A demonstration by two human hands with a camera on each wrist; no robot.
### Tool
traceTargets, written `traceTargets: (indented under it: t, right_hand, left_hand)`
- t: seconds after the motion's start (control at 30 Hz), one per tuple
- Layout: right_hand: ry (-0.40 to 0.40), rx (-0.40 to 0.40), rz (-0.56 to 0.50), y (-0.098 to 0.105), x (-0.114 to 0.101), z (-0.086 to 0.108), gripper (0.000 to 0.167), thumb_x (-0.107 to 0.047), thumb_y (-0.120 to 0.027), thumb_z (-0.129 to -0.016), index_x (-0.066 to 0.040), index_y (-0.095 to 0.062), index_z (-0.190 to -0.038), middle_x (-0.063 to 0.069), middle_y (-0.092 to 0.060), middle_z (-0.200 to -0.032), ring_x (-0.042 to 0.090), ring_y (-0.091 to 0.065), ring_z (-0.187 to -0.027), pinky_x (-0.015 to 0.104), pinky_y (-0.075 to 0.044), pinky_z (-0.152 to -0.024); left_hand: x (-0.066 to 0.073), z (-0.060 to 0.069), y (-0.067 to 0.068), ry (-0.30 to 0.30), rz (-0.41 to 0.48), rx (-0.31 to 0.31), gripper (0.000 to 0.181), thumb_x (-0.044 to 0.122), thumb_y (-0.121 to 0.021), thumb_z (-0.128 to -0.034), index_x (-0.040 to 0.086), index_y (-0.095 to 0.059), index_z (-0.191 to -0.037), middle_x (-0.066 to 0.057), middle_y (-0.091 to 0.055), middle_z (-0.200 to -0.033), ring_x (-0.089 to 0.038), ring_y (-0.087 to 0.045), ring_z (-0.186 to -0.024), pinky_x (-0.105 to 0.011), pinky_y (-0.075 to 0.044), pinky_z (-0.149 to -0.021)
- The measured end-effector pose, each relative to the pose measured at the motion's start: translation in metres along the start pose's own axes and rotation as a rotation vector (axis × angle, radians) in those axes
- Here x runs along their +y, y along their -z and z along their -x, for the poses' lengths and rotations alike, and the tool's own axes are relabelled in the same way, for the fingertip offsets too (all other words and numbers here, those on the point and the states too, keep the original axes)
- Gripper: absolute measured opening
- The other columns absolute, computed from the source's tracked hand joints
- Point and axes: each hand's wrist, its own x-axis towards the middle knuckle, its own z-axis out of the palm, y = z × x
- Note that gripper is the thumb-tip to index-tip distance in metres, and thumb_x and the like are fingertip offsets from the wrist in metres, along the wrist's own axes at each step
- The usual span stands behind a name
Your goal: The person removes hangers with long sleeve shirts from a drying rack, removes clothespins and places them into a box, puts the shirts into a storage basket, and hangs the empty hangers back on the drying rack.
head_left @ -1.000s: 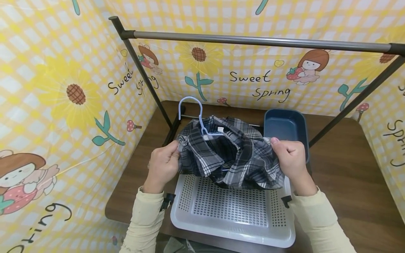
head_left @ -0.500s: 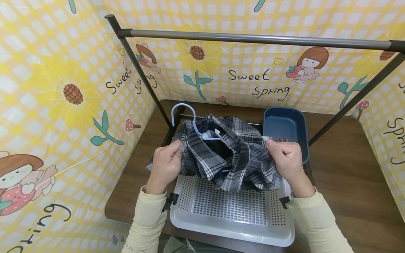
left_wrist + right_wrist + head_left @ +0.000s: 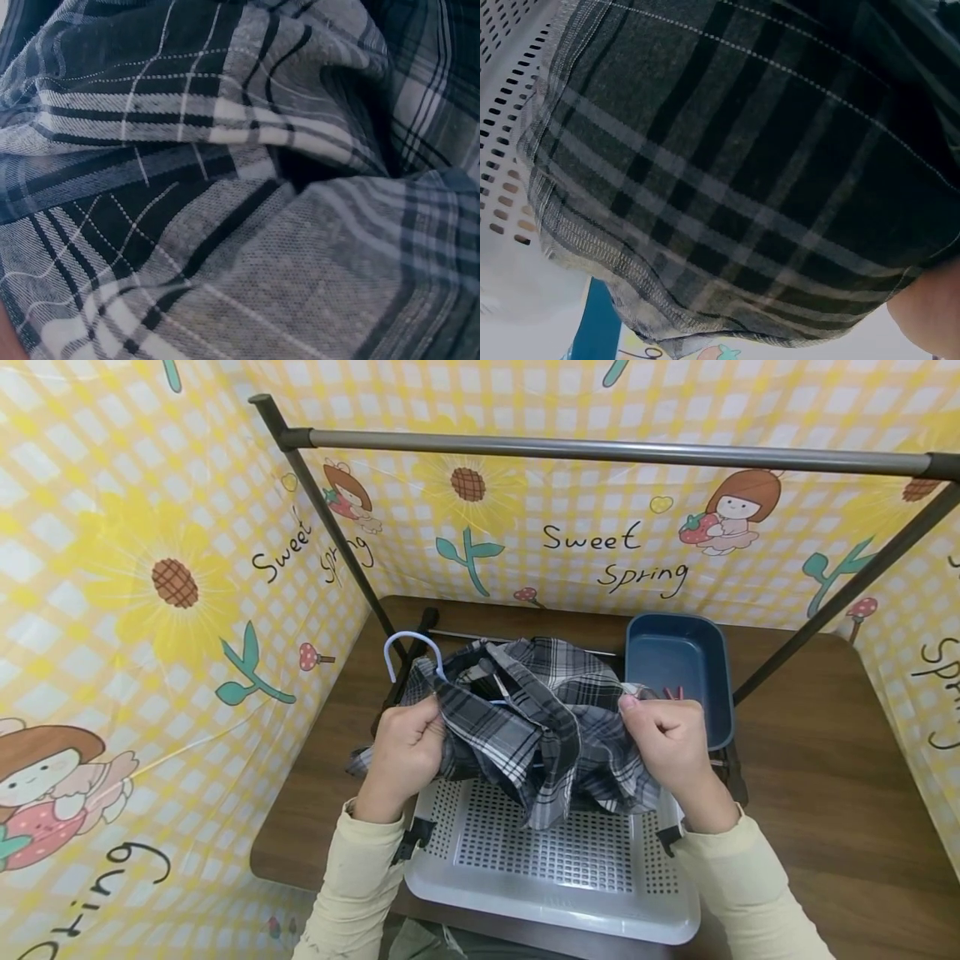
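Observation:
A grey and black plaid shirt [image 3: 495, 727] is stretched between my two hands above a white perforated basket [image 3: 555, 914]. My left hand [image 3: 408, 747] grips the shirt's left side with curled fingers. On the other side my right hand [image 3: 671, 743] pinches the cloth, thumb on top. A light blue clothes hanger [image 3: 411, 635] sits inside the shirt; its hook sticks out at the upper left and most of its body is hidden by cloth. Plaid cloth [image 3: 300, 247] fills the left wrist view. In the right wrist view the shirt [image 3: 705, 172] hangs beside the basket [image 3: 510, 172].
A metal clothes rack has its bar [image 3: 600, 450] across the back, above the brown table [image 3: 817, 777]. A dark blue bin [image 3: 675, 652] stands behind my right hand, with small red items [image 3: 673, 693] inside. Patterned sheeting [image 3: 600, 410] surrounds the table.
The hanger's hook has sunk lower and leftward. Both hands have drawn slightly inward while keeping hold of the shirt, and its collar area has folded and shifted.

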Motion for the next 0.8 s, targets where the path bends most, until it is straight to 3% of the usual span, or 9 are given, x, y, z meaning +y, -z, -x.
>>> traceTargets:
  t: [0.53, 0.67, 0.8]
  right_hand:
    - [-0.036, 0.011, -0.026, -0.0033, -0.0062, 0.0007, 0.057, 0.003, -0.057, -0.094, -0.012, -0.031, -0.046, -0.001, -0.024, -0.046, 0.01, -0.016, -0.041, 0.02, -0.011, -0.04]
    - [-0.035, -0.017, -0.016, -0.0032, -0.007, 0.0018, 0.054, 0.009, -0.055, -0.09, -0.013, -0.033, -0.047, -0.001, -0.025, -0.046, 0.01, -0.017, -0.041, 0.021, -0.011, -0.04]
    - [-0.039, -0.029, 0.017, -0.0003, -0.0097, 0.0, 0.053, 0.005, -0.057, -0.092, -0.012, -0.032, -0.049, 0.001, -0.025, -0.048, 0.009, -0.018, -0.044, 0.021, -0.013, -0.043]
  left_hand:
    - [0.0019, -0.0033, 0.001, -0.05, -0.06, 0.009, 0.036, -0.002, -0.053, -0.0924, 0.014, -0.045, -0.061, 0.005, -0.033, -0.053, -0.009, -0.03, -0.046, -0.027, -0.026, -0.042]
    - [0.0001, -0.0034, 0.0028, -0.071, -0.046, 0.022, 0.036, -0.002, -0.054, -0.0924, 0.014, -0.045, -0.061, 0.005, -0.034, -0.052, -0.008, -0.031, -0.046, -0.026, -0.025, -0.041]
    - [-0.0009, -0.0038, 0.0049, -0.095, -0.014, 0.019, 0.036, -0.002, -0.055, -0.0933, 0.014, -0.046, -0.062, 0.006, -0.036, -0.053, -0.008, -0.033, -0.046, -0.026, -0.026, -0.042]
